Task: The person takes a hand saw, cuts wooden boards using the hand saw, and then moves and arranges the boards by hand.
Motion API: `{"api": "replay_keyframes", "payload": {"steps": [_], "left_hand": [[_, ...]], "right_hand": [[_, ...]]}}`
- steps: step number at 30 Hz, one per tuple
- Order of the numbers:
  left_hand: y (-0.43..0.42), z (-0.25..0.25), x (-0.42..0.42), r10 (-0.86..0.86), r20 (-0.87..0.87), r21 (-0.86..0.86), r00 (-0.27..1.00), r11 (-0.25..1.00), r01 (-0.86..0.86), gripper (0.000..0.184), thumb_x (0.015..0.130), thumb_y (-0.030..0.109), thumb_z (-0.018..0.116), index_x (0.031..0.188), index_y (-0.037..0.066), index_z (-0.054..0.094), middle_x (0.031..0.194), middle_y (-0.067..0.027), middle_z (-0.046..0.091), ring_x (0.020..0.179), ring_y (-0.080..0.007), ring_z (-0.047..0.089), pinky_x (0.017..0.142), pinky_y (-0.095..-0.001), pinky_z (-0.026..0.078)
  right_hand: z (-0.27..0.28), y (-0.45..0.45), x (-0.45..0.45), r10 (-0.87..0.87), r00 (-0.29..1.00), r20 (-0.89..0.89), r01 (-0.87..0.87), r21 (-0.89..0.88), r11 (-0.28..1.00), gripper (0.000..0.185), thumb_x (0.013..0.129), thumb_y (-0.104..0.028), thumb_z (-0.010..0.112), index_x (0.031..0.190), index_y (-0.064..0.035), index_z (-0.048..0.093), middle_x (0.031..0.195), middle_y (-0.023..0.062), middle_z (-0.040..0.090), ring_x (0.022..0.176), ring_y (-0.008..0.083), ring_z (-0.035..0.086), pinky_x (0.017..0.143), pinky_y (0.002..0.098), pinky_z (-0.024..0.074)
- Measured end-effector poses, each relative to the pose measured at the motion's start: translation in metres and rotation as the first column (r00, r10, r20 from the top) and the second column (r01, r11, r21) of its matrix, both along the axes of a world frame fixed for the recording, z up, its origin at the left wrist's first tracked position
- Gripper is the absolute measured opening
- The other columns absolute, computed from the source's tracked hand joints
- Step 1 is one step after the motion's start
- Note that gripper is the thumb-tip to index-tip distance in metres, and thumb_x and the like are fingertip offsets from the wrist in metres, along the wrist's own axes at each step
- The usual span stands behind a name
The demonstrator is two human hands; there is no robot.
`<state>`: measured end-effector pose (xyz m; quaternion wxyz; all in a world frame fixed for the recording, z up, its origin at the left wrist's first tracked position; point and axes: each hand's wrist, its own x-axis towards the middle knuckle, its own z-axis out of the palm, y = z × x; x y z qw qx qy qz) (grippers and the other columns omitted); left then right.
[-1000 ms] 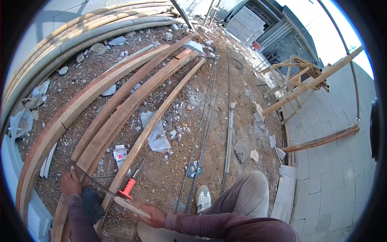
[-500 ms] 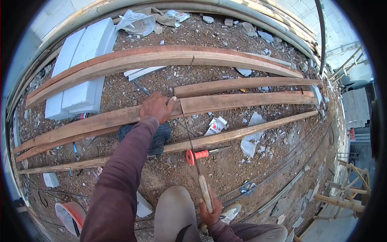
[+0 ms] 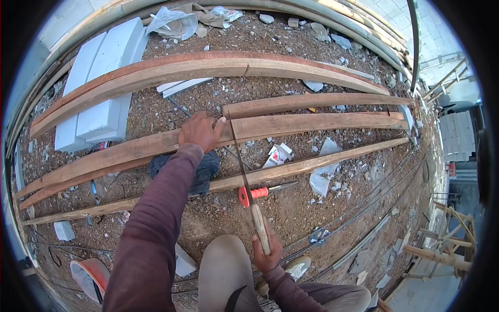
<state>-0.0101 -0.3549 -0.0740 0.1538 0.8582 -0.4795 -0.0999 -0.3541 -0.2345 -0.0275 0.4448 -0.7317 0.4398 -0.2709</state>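
My right hand (image 3: 268, 250) is wrapped around the worn wooden handle of a handsaw (image 3: 261, 229). Its thin dark blade runs up and away from me and lies across a long wooden beam (image 3: 306, 125), at a cut line just right of my left hand. On top of that beam, my left hand (image 3: 200, 133) grips it, thumb stretched toward the blade and fingertips hidden over the far side. A black plastic bag (image 3: 208, 174) lies beneath my left wrist. Below the blade, a chisel with a red grip and round guard (image 3: 259, 193) rests on the ground.
Other beams (image 3: 208, 67) lie beyond, one over white blocks (image 3: 106, 78). A narrower strip of wood (image 3: 291, 171) crosses nearer me. Rubble, a small white box (image 3: 278, 155) and plastic scraps dot the soil. An orange bucket (image 3: 99, 270) stands lower left; rods (image 3: 364, 200) lie right.
My right hand has pushed the saw forward, away from me, so its handle sits nearer the chisel and the blade tip reaches farther past the beam. My left hand stays on the beam.
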Motion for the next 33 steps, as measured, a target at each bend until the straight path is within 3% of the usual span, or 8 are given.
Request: {"api": "replay_keyframes", "payload": {"steps": [4, 9, 12, 13, 19, 22, 25, 33], "left_hand": [[-0.008, 0.014, 0.008, 0.011, -0.063, 0.101, 0.998, 0.995, -0.004, 0.057, 0.102, 0.055, 0.048, 0.101, 0.006, 0.079, 0.103, -0.0185, 0.068, 0.101, -0.0372, 0.067, 0.092, -0.0484, 0.052], [-0.010, 0.008, 0.009, 0.005, -0.052, 0.083, 0.999, 0.997, -0.001, 0.059, 0.102, 0.055, 0.047, 0.101, 0.006, 0.079, 0.109, -0.0193, 0.068, 0.107, -0.0375, 0.066, 0.095, -0.0485, 0.052], [-0.001, 0.004, 0.000, 0.004, -0.038, 0.072, 0.999, 0.997, -0.001, 0.058, 0.102, 0.055, 0.046, 0.103, 0.007, 0.079, 0.111, -0.0192, 0.068, 0.109, -0.0372, 0.066, 0.097, -0.0483, 0.051], [-0.003, 0.005, 0.002, 0.008, -0.016, 0.050, 1.000, 0.999, -0.007, 0.058, 0.102, 0.055, 0.046, 0.104, 0.007, 0.079, 0.110, -0.0191, 0.068, 0.109, -0.0369, 0.066, 0.097, -0.0481, 0.051], [-0.005, 0.008, 0.006, -0.028, -0.035, 0.089, 0.999, 0.996, 0.031, 0.058, 0.102, 0.055, 0.046, 0.107, 0.008, 0.078, 0.109, -0.0179, 0.068, 0.109, -0.0360, 0.066, 0.097, -0.0480, 0.051], [-0.008, 0.011, 0.007, -0.007, -0.005, 0.075, 1.000, 0.997, 0.007, 0.053, 0.102, 0.051, 0.050, 0.107, 0.007, 0.078, 0.102, -0.0158, 0.068, 0.100, -0.0363, 0.066, 0.092, -0.0467, 0.052], [-0.003, 0.001, 0.007, -0.069, 0.007, -0.011, 0.998, 0.998, 0.069, 0.048, 0.102, 0.050, 0.052, 0.110, 0.010, 0.078, 0.103, -0.0140, 0.068, 0.103, -0.0351, 0.065, 0.093, -0.0480, 0.049], [-0.012, -0.007, -0.015, -0.022, 0.101, -0.123, 0.995, 0.992, 0.035, 0.040, 0.101, 0.047, 0.054, 0.104, 0.012, 0.074, 0.106, -0.0109, 0.069, 0.107, -0.0320, 0.063, 0.094, -0.0484, 0.043]], "right_hand": [[-0.020, -0.054, 0.076, 0.001, 0.992, 0.124, -0.022, 0.174, 0.984, 0.049, 0.098, -0.008, 0.064, 0.144, 0.0067, 0.051, 0.132, 0.0228, 0.065, 0.120, 0.0238, 0.065, 0.102, 0.0351, 0.0486], [0.004, 0.012, -0.025, 0.061, 0.994, -0.093, -0.053, 0.092, 0.994, 0.051, 0.097, -0.007, 0.064, 0.144, 0.0058, 0.052, 0.136, 0.0234, 0.063, 0.126, 0.0277, 0.063, 0.105, 0.0359, 0.0468], [-0.005, -0.001, -0.004, 0.034, 0.998, -0.062, -0.036, -0.040, 0.999, 0.052, 0.094, -0.006, 0.067, 0.143, 0.0073, 0.052, 0.122, 0.0243, 0.070, 0.103, 0.0276, 0.073, 0.087, 0.0344, 0.0557], [-0.020, -0.015, 0.017, 0.013, 1.000, 0.018, -0.014, 0.048, 0.999, 0.050, 0.096, -0.007, 0.065, 0.143, 0.0046, 0.054, 0.131, 0.0241, 0.066, 0.116, 0.0302, 0.069, 0.097, 0.0366, 0.0513], [0.010, -0.060, 0.071, -0.046, 0.987, 0.152, 0.029, 0.108, 0.994, 0.045, 0.100, -0.012, 0.065, 0.141, 0.0062, 0.056, 0.121, 0.0166, 0.070, 0.106, 0.0173, 0.066, 0.094, 0.0318, 0.0510], [0.033, -0.032, 0.028, -0.055, 0.994, 0.094, 0.065, -0.114, 0.991, 0.047, 0.102, -0.015, 0.062, 0.143, 0.0067, 0.054, 0.103, 0.0131, 0.072, 0.087, 0.0141, 0.067, 0.079, 0.0287, 0.0537], [0.067, -0.012, 0.010, -0.270, 0.935, 0.229, 0.205, 0.273, 0.940, 0.048, 0.104, -0.018, 0.059, 0.145, 0.0073, 0.051, 0.085, 0.0069, 0.066, 0.067, 0.0085, 0.058, 0.062, 0.0244, 0.0490], [0.042, -0.014, 0.008, -0.322, 0.898, 0.299, 0.195, 0.384, 0.902, 0.048, 0.103, -0.018, 0.061, 0.144, 0.0057, 0.054, 0.085, 0.0007, 0.062, 0.066, 0.0046, 0.051, 0.057, 0.0222, 0.0418]]}}
